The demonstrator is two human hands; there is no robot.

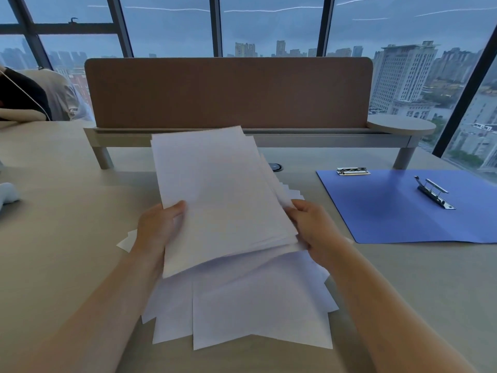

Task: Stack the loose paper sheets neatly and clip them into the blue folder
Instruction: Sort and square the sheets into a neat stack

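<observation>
A thick bundle of white paper sheets [220, 189] is lifted off the desk and tilted away from me. My left hand [158, 227] grips its left edge, thumb on top. My right hand [312, 224] grips its right edge, where several sheet corners fan out unevenly. Under the bundle, more loose white sheets [255, 305] lie spread on the desk in a messy pile. The blue folder [398, 208] lies open and flat to the right, apart from both hands. It carries a metal clip [434, 193] near its middle and another metal clip [352, 171] at its far left corner.
A brown divider panel [228, 92] on a grey rail stands across the back of the beige desk [67, 211]. A small round shelf [400, 125] sits at its right end. A black grommet [275, 167] lies behind the sheets. Another person's sleeve [24, 103] shows at far left.
</observation>
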